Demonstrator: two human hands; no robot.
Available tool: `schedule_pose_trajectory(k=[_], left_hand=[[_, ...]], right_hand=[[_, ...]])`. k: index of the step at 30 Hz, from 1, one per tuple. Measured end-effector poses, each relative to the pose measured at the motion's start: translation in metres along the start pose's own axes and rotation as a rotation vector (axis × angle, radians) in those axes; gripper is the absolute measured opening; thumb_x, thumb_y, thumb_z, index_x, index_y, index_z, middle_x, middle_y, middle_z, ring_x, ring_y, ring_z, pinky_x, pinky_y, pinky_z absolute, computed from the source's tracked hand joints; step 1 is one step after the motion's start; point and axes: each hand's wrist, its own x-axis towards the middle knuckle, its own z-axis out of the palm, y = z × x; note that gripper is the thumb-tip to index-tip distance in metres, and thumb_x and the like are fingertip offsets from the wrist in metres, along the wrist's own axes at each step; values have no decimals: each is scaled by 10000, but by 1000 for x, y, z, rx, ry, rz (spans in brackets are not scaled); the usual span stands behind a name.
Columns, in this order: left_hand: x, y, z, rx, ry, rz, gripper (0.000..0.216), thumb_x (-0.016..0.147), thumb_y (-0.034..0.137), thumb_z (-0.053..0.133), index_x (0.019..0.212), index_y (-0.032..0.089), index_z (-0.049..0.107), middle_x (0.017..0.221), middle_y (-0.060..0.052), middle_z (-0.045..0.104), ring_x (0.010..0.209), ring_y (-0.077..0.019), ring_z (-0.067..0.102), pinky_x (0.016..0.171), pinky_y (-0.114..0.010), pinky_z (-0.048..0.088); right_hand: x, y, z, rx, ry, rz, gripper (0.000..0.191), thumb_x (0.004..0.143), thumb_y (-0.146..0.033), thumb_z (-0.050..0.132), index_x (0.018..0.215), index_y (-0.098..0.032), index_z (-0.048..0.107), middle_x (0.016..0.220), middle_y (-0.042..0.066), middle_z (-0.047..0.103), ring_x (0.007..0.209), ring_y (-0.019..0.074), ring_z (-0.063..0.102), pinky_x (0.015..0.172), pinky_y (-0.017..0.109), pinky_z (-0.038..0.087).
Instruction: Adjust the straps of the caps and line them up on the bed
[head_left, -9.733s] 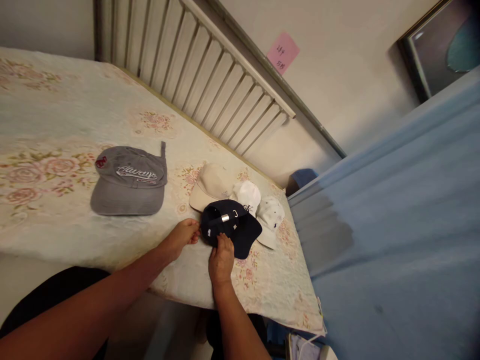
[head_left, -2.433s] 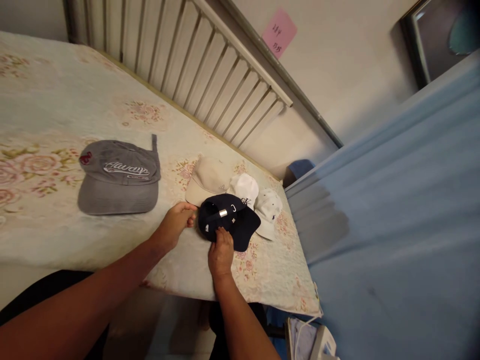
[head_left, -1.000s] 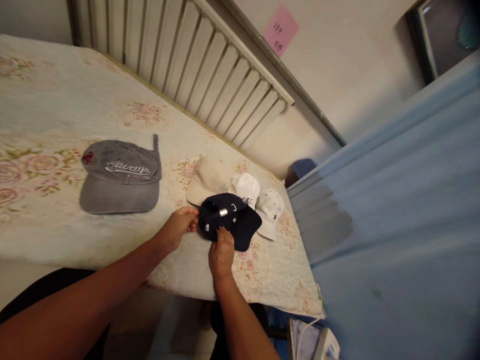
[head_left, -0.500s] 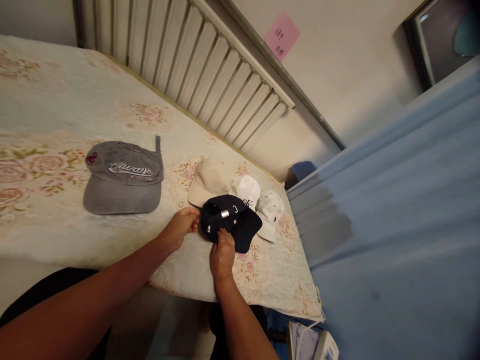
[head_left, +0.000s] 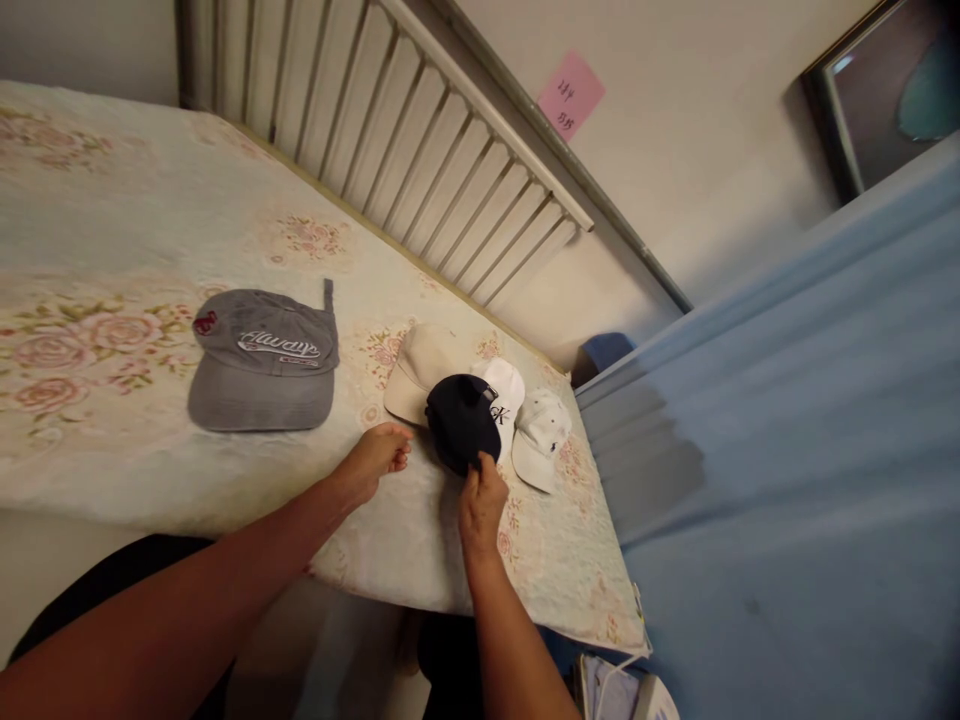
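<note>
- The left hand (head_left: 379, 458) is extended from the lower left, fingers curled inward, just short of the dark cap (head_left: 459, 425); nothing is seen held in them.
- The right hand (head_left: 482, 505) is raised from the bottom edge, the dark cap's near edge pinched between thumb and fingers; the beige cap (head_left: 424, 360) and the lettered white cap (head_left: 507, 384) are partly covered by it.
- By the floral cloth (head_left: 172, 210), the grey cap (head_left: 262, 375) is borne at left, the emblem-marked white cap (head_left: 541, 425) at right.
- Behind, the cloth is bordered by a slatted panel (head_left: 378, 140); a pink note (head_left: 571, 95) is fixed to the wall (head_left: 675, 120).
- The right side is filled by a blue curtain (head_left: 787, 420).
</note>
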Motion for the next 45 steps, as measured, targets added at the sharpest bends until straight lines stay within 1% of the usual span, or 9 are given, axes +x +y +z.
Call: schedule_pose_trajectory(k=[3,8,12,15,20,25,31,35,45], left_hand=[[1,-2,-1,-2,9,-24,114,650,129,601,756,143,561,577,25,567,508,-97,509,570,-236,435],[1,-7,-2,-54,-29,-85,192,745,320,659,750,141,590,678,-38,639,650,-163,614,668,-295,496],[-2,-7,2,-236,-287,-241,367,773,522,645,821,158,650,747,-72,696,753,-227,660,722,-331,512],[-3,-4,4,-327,-444,-308,405,786,529,633,938,157,684,872,-94,740,866,-266,678,803,-349,512],[-5,2,0,-356,-617,-250,299,796,298,669,1037,123,687,960,-115,747,881,-257,696,870,-360,499],[-15,7,1,-440,-755,-258,253,817,224,629,1037,115,689,977,-130,741,867,-248,702,881,-380,498],[-18,1,3,-509,-710,-290,265,819,212,619,1064,125,673,975,-124,739,832,-238,703,898,-402,498],[-16,-5,1,-484,-652,-332,315,804,253,647,1100,145,654,976,-123,740,839,-265,704,881,-451,507],[-20,-9,-2,-448,-672,-561,390,770,371,636,994,57,694,905,-179,747,775,-315,708,820,-450,533]], right_hand=[[21,-26,-29,138,50,84,303,864,-309,458,933,-138,698,800,58,711,749,177,592,722,277,443],[39,-46,-55,679,107,327,365,800,-360,581,1075,-136,666,1036,72,725,955,196,642,875,317,479],[37,-44,-53,1113,64,399,434,760,-343,667,1148,-151,634,1157,83,701,1044,202,655,1003,372,459],[32,-33,-50,1264,55,460,469,755,-319,706,1189,-167,613,1173,83,699,1053,196,664,1016,372,469],[27,-8,-49,1342,77,699,420,763,-238,702,1170,-164,626,1040,74,749,944,202,708,938,395,539],[15,9,-42,1362,28,825,275,774,-175,645,1043,-129,682,947,77,766,884,198,722,872,356,576],[-9,27,-21,1370,77,973,163,762,-122,592,885,-129,699,844,51,770,804,155,724,827,282,581],[-26,38,-6,1383,47,1050,150,762,-136,580,867,-136,687,782,40,763,823,159,722,833,296,575],[-53,42,15,1289,-47,932,136,744,-156,576,833,-183,676,748,32,758,872,173,724,861,290,569]])
